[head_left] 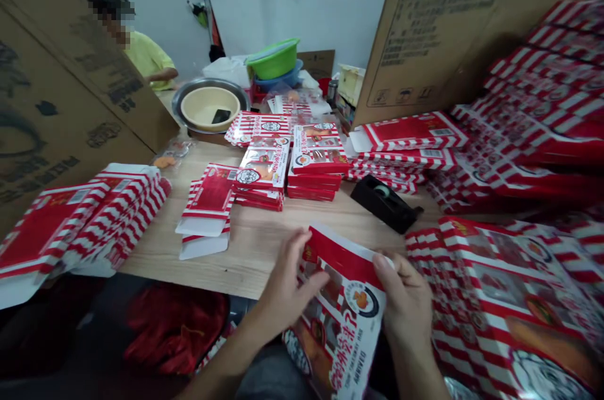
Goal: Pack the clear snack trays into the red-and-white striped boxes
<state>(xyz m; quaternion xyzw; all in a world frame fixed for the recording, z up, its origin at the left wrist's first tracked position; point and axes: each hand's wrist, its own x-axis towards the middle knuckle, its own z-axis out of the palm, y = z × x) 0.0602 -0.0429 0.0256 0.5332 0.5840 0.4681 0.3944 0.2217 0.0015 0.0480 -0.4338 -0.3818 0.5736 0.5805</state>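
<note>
A red-and-white printed cardboard box (342, 318) is held between both hands over my lap, its top end with a pale flap edge facing away from me. My left hand (292, 287) grips its left side, fingers behind and thumb across the front. On the upper right corner, my right hand (406, 293) pinches the box with the thumb in front. The lower end of the box runs out of the picture. Just beyond my hands lies a black tape dispenser (385, 202) on the wooden table (255, 249).
Stacked boxes (264, 164) stand mid-table, with flat cartons (207, 199) beside them. More piles rise at left (108, 211) and right (500, 299). Large brown cartons (425, 29) flank the table. Basins (210, 104) sit behind; a person in a yellow shirt (148, 54) is at back left.
</note>
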